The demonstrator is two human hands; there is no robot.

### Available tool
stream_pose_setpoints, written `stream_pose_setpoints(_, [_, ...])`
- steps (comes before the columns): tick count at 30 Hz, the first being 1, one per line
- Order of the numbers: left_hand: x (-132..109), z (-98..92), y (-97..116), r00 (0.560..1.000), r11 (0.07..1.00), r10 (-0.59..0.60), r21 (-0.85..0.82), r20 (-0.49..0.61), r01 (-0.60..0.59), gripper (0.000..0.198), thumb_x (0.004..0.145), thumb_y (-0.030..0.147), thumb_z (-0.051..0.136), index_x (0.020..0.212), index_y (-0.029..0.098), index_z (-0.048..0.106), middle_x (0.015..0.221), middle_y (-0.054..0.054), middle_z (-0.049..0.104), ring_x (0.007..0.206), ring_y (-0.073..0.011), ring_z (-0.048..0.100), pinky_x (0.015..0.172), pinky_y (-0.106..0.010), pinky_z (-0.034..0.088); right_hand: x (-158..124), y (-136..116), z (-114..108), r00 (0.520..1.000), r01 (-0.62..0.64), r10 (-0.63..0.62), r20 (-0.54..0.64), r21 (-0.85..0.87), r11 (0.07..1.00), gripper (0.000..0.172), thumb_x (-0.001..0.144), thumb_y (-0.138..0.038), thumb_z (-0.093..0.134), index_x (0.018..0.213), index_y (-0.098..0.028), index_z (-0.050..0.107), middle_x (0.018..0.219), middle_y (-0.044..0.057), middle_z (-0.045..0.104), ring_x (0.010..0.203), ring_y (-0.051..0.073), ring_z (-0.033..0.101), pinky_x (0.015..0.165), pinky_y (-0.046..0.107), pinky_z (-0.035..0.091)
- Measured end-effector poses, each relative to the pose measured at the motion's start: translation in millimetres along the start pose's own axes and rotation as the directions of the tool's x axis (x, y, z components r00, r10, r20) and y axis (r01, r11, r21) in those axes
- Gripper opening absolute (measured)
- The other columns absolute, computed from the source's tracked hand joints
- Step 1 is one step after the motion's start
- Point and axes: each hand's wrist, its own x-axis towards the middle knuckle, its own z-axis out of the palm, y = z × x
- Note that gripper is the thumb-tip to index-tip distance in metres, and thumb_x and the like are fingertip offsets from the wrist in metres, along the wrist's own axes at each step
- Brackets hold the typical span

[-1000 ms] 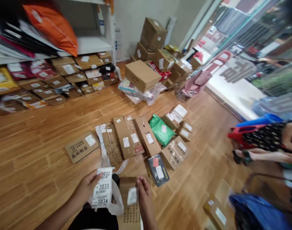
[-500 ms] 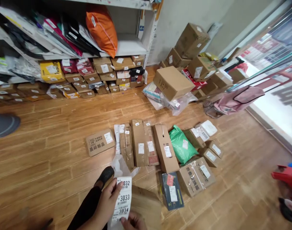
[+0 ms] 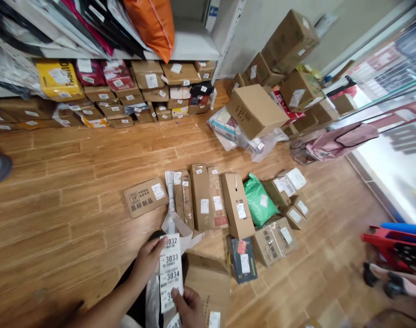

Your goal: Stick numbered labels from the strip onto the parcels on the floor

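A white strip of number labels (image 3: 170, 266), printed 3032, 3033, 3034 and on, hangs in front of me. My left hand (image 3: 149, 256) pinches its upper left edge beside 3032. Lower down, my right hand (image 3: 190, 306) grips the strip, its thumb lying across the label below 3034. Just right of the strip sits a cardboard box (image 3: 206, 278), partly behind my right hand. Pale translucent plastic (image 3: 152, 296) shows beneath the strip. A flat carton (image 3: 145, 197) lies on the floor beyond my left hand, with long narrow cartons (image 3: 201, 198) to its right.
A green parcel bag (image 3: 259, 200), a dark blue box (image 3: 244, 259) and several labelled cartons lie to the right. Shelves of parcels stand at the back, holding an orange bag (image 3: 153, 27). Boxes (image 3: 257, 109) are stacked by the wall. A red stool (image 3: 387, 243) and a person's feet (image 3: 382, 278) are at right.
The strip sits slightly further left and shows more of its lower labels. My right hand has come further into view. The camera has shifted, bringing more of the stool and the person's feet into view.
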Motion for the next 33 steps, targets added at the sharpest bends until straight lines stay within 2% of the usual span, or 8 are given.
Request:
stream_pose_setpoints(6, [8.5, -16.3, 18.0, 1.000, 1.000, -0.021, -0.019, 0.002, 0.021, 0.064, 0.047, 0.071, 0.073, 0.073, 0.013, 0.067, 0.065, -0.006, 0.071, 0.064, -0.0232, 0.065, 0.065, -0.031, 0.050, -14.7, -45.5, 19.6, 0.996, 0.001, 0.004, 0.085, -0.060, 0.998, 0.054, 0.045, -0.066, 0.077, 0.053, -0.014, 0.063, 0.049, 0.000, 0.054, 0.049, 0.009, 0.039, 0.053, 0.025, 0.030])
stream_pose_setpoints(11, [7.1, -16.8, 29.1, 1.000, 1.000, 0.009, -0.007, 0.024, -0.009, 0.066, 0.048, 0.070, 0.073, 0.079, 0.012, 0.068, 0.072, -0.009, 0.073, 0.072, -0.0269, 0.068, 0.067, -0.033, 0.052, -30.2, -63.2, 22.5, 0.999, 0.041, -0.039, 0.036, -0.055, 0.998, 0.058, 0.041, -0.070, 0.076, 0.056, -0.015, 0.061, 0.049, -0.003, 0.051, 0.050, 0.009, 0.038, 0.053, 0.025, 0.029])
stream_pose_setpoints(15, [1.6, -10.8, 38.7, 0.998, 1.000, 0.010, -0.007, 0.066, -0.009, 0.064, 0.049, 0.067, 0.075, 0.080, 0.012, 0.068, 0.071, -0.008, 0.073, 0.073, -0.0255, 0.068, 0.067, -0.031, 0.051, -38.6, -66.7, 18.5, 0.997, 0.069, -0.070, -0.019, -0.049, 0.996, 0.056, 0.043, -0.069, 0.075, 0.054, -0.016, 0.058, 0.045, -0.005, 0.047, 0.047, 0.007, 0.034, 0.051, 0.024, 0.027])
stream_pose_setpoints(21, [-4.4, 1.3, 46.5, 0.995, 1.000, 0.000, -0.017, 0.102, 0.002, 0.064, 0.045, 0.068, 0.076, 0.075, 0.012, 0.068, 0.068, -0.008, 0.073, 0.069, -0.0265, 0.068, 0.063, -0.033, 0.052, -45.1, -71.6, 13.8, 0.996, 0.079, -0.079, -0.044, -0.004, 0.997, 0.054, 0.042, -0.066, 0.077, 0.055, -0.016, 0.059, 0.049, -0.003, 0.054, 0.047, 0.008, 0.038, 0.051, 0.024, 0.031])
stream_pose_setpoints(24, [-6.7, 6.6, 47.1, 0.994, 1.000, -0.010, -0.022, 0.106, 0.012, 0.064, 0.043, 0.068, 0.077, 0.074, 0.012, 0.068, 0.067, -0.007, 0.073, 0.067, -0.0241, 0.067, 0.062, -0.031, 0.052, -47.9, -71.6, 11.4, 0.994, 0.089, -0.089, -0.069, 0.007, 0.996, 0.052, 0.043, -0.064, 0.078, 0.055, -0.017, 0.059, 0.050, -0.003, 0.054, 0.047, 0.008, 0.037, 0.052, 0.025, 0.032])
stream_pose_setpoints(33, [-17.9, 18.8, 41.4, 0.977, 0.998, -0.050, 0.057, 0.208, 0.039, 0.064, 0.043, 0.065, 0.079, 0.077, 0.012, 0.069, 0.066, -0.006, 0.073, 0.061, -0.0180, 0.066, 0.056, -0.023, 0.051, -61.7, -51.4, 1.8, 0.976, 0.152, -0.140, -0.164, 0.066, 0.986, 0.044, 0.049, -0.058, 0.076, 0.053, -0.017, 0.061, 0.048, -0.003, 0.050, 0.048, 0.009, 0.036, 0.054, 0.025, 0.033])
